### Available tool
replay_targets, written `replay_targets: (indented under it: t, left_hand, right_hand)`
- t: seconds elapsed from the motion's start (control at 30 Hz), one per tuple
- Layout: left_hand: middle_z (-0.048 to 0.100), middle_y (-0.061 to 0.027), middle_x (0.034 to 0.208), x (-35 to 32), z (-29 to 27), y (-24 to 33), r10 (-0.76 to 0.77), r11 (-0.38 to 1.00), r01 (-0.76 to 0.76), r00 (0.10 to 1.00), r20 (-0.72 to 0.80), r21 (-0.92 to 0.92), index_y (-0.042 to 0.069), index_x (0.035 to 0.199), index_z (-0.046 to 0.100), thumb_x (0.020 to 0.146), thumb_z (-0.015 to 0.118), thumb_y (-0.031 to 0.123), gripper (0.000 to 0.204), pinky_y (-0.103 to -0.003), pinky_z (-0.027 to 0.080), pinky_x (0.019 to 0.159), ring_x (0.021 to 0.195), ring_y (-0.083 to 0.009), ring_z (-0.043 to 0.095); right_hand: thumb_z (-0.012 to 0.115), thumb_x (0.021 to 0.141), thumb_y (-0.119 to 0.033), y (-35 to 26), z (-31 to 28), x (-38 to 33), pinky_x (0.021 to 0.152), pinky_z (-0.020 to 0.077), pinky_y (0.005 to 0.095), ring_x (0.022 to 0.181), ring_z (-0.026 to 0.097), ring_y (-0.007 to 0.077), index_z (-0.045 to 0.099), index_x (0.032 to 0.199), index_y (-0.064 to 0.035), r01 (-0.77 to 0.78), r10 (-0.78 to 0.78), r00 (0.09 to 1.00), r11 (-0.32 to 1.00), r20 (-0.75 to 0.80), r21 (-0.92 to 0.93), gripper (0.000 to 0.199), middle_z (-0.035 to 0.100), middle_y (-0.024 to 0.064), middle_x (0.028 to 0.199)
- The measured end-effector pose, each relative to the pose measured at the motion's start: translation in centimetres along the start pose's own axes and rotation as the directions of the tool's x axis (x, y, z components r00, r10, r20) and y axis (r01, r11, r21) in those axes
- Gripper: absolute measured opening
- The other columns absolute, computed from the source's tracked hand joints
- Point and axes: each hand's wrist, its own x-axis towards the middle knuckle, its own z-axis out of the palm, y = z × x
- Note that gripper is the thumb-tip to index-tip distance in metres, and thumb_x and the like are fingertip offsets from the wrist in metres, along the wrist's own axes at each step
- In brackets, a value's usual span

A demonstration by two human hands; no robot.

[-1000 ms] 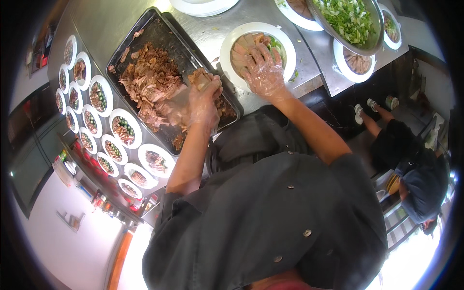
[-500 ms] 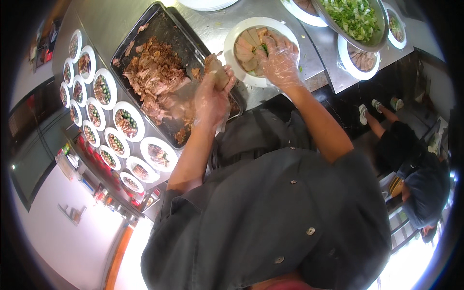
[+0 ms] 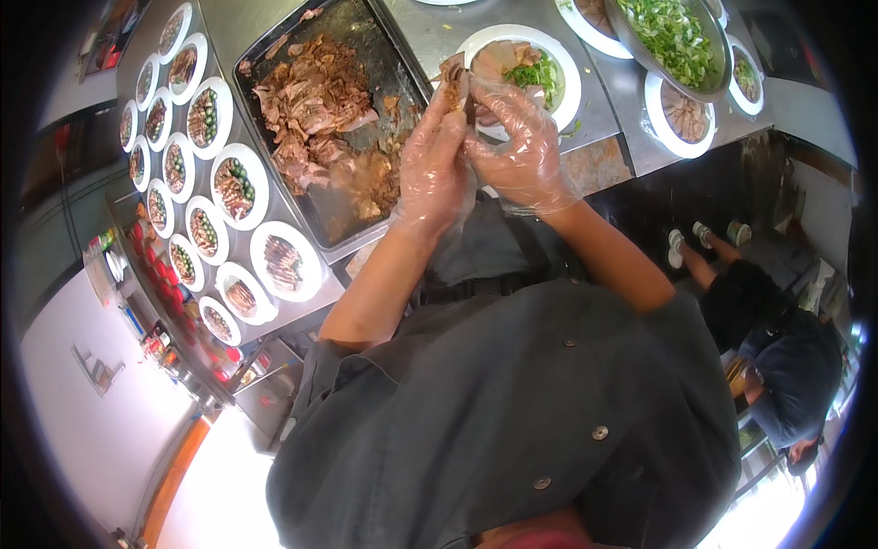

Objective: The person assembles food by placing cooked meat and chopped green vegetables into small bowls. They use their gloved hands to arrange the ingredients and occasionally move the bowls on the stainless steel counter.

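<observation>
Head view: right fingers (image 3: pixel 501 99), now off the plate (image 3: pixel 572 84), join left fingers (image 3: pixel 444 134) gripping meat slices (image 3: pixel 453 71).

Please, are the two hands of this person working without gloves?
No, wrinkled clear plastic gloves cover both the left hand and the right hand.

Clear gloves (image 3: pixel 528 165) go with a charcoal short-sleeved jacket (image 3: pixel 494 393), round buttons (image 3: pixel 600 433) and what seems a dark apron (image 3: pixel 489 247).

The gloves (image 3: pixel 526 165) are glossy plastic, the counter (image 3: pixel 422 38) smooth metal.
</observation>
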Motion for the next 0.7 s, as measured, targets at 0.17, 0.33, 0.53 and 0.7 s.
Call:
replay_targets:
  t: [0.17,0.33,0.53,0.7]
  left_hand:
    - [0.061,-0.0126,0.153,-0.8,1.0,1.9,-0.058,0.973,0.032,0.992,-0.110,-0.230,-0.007,0.162,0.048,0.113,0.060,0.006,0.052,-0.031,0.049,0.114,0.133,-0.0169,0.061]
    - [0.065,-0.0131,0.148,-1.2,2.5,1.5,-0.035,0.993,0.012,0.979,-0.200,-0.115,-0.006,0.158,0.053,0.110,0.065,0.005,0.050,-0.034,0.053,0.112,0.131,-0.0192,0.065]
    - [0.063,-0.0187,0.144,-0.5,7.4,2.0,0.123,0.897,-0.008,0.965,-0.230,0.443,-0.006,0.153,0.055,0.098,0.073,-0.001,0.058,-0.037,0.053,0.113,0.134,-0.0277,0.065]
    - [0.057,-0.0138,0.154,0.7,10.8,3.5,-0.338,0.739,0.284,0.941,0.028,-0.611,0.004,0.165,0.039,0.103,0.055,-0.004,0.064,-0.044,0.054,0.118,0.139,-0.0275,0.061]
  right_hand:
    - [0.076,0.099,-0.009,-1.2,-1.8,0.4,0.096,0.0618,0.0373,0.110,0.077,0.0273,0.072,0.140,-0.0002,-0.109,0.068,0.980,0.970,0.186,0.219,0.042,0.076,0.0202,0.129]
    - [0.072,0.105,-0.009,-0.3,-4.5,2.2,0.095,0.0612,0.0333,0.107,0.076,0.0190,0.073,0.136,0.0032,-0.146,0.071,0.942,0.967,0.329,0.207,0.033,0.078,0.0182,0.121]
    - [0.075,0.105,-0.014,2.8,-8.5,4.5,0.091,0.0575,0.0303,0.103,0.071,0.0137,0.073,0.132,0.0023,-0.361,0.142,0.851,0.858,0.506,0.366,0.031,0.078,0.0084,0.113]
    - [0.078,0.102,-0.014,6.5,-10.0,6.0,0.089,0.0566,0.0341,0.110,0.069,0.0168,0.073,0.136,-0.0054,-0.456,0.068,0.840,0.628,0.539,0.630,0.035,0.073,0.0059,0.127]
